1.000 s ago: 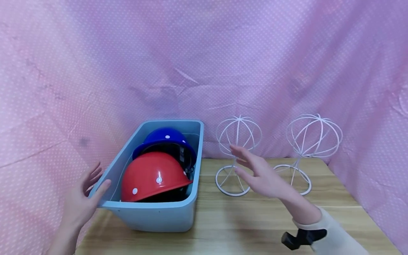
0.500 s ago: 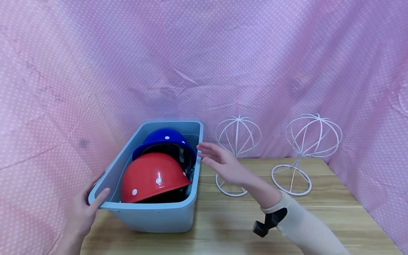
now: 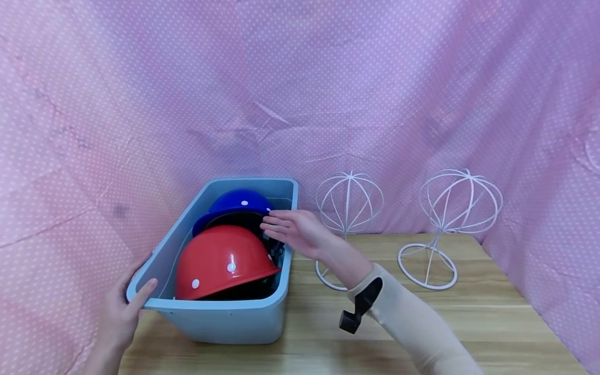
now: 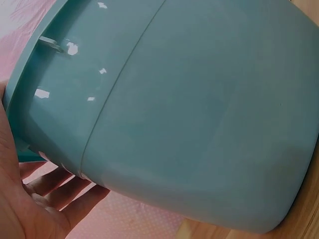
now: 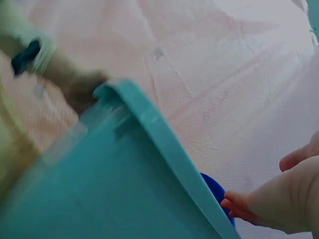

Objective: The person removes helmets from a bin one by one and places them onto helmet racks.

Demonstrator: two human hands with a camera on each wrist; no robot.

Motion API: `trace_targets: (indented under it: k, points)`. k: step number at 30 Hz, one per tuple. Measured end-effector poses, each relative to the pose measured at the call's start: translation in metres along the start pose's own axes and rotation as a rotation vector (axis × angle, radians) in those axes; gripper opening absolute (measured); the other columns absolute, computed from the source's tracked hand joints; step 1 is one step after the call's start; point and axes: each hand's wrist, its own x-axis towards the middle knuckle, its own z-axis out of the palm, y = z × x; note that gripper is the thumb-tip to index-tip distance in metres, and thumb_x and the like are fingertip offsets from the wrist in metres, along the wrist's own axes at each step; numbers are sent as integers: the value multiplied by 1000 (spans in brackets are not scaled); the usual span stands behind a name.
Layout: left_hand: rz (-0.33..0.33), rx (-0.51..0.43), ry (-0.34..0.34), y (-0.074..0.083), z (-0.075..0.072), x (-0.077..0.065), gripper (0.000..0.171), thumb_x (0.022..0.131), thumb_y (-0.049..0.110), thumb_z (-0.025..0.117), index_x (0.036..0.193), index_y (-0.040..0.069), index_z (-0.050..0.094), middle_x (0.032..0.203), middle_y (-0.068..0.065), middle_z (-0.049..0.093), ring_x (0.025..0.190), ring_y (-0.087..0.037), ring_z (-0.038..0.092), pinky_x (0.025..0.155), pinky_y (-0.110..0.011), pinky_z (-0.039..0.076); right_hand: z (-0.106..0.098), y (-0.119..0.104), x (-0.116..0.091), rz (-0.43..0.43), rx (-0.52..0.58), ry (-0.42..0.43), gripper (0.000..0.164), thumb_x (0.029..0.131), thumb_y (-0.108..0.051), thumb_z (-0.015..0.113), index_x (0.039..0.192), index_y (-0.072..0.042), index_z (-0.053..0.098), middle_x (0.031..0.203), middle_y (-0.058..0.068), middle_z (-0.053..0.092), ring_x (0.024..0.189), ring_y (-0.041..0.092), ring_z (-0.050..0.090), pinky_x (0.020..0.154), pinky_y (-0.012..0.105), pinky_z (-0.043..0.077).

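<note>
My left hand (image 3: 119, 312) now grips the near left corner of the blue-grey bin (image 3: 234, 324), thumb over the rim and fingers outside; a second ago they stood looser there, so I judge the bin better steadied. Right of that thumb, inside, the red helmet (image 3: 220, 260) sits tilted before the blue helmet (image 3: 240, 200). My right hand (image 3: 300, 232) has swung in over the right rim, fingers straight, pinching nothing, bringing the blue helmet within reach; I cannot tell whether they touch. To its right, two white wire stands (image 3: 442, 229) wait on the desk (image 3: 492, 323).
</note>
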Motion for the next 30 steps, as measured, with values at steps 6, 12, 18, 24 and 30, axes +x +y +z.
trace_targets:
  k: [6,12,18,24,30]
  points:
    - [20,-21,-6,-2,-1,1,56,87,-3,58,141,4,43,122,14,55,103,2,56,78,-8,45,7,9,27,62,223,36,56,99,-7,32,149,4,11,153,22,22,141,36,26,112,39,26]
    - [23,-109,-47,-3,-4,0,60,86,-7,58,142,3,41,119,15,57,103,3,58,76,-10,47,16,17,47,46,166,142,54,99,-5,37,148,6,17,152,26,23,137,37,33,109,39,31]
    - [17,-58,-19,-2,-3,0,58,86,-6,58,141,2,42,118,16,57,101,2,57,77,-9,46,15,18,62,63,152,197,67,96,-8,51,149,3,12,152,27,21,133,35,41,104,36,38]
    - [31,-66,-12,-3,-2,1,57,86,-6,57,140,1,43,118,13,57,101,0,56,77,-8,45,14,16,76,102,190,198,70,95,-15,53,149,2,13,151,28,22,130,34,44,101,34,42]
    - [71,-148,-28,-4,-1,-1,56,86,-9,54,140,-3,41,123,5,57,105,-3,56,80,-9,44,12,19,88,174,278,209,59,100,-22,45,147,4,22,142,29,40,126,32,49,98,33,44]
